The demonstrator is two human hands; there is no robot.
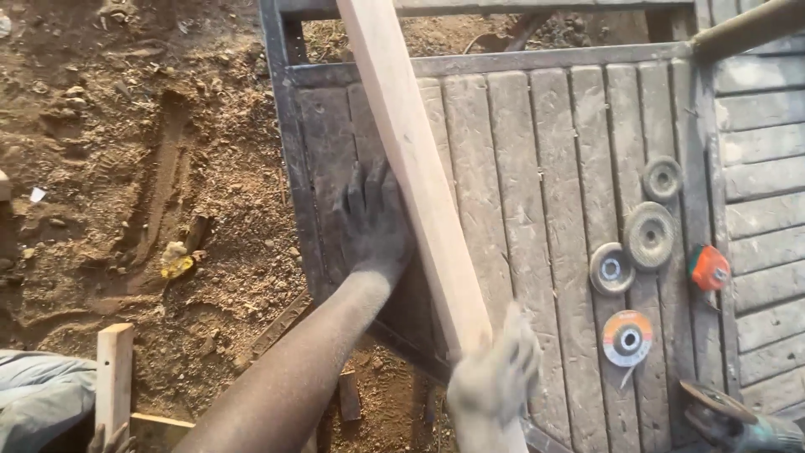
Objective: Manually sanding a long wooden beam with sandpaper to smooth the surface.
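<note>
Two dust-coated bare hands work a long pale wooden plank (417,168) laid slantwise over a grey slatted wooden platform w/ dark metal frame (537,143).

Left hand (373,222): flat on the platform, fingers spread a little, palm down, its thumb side touching the plank's edge. Forearm runs back from it toward the bottom of the view, grey w/ dust. Plank rises away from this hand, up past the platform's far rail and out of view at the top.

Right hand (495,377): blurred, at the plank's near end, seems wrapped round it, but exact grip – can't tell.

Beyond the right hand, on its outer side, lying on the slats: four round grinder discs – small grey disc (662,178) farthest, larger grey disc (651,236) next, silver-centred disc (611,269) beside it, orange-and-white flap disc (627,338) nearest. Just past those, an orange tape measure (709,268). A green-bodied power tool (738,424) sits at the view's low corner, partly cut off.

Out past the left hand: brown dirt ground w/ sawdust (142,168). A short pale wood offcut (114,373) stands upright well behind the left forearm, next to grey cloth (38,394).
</note>
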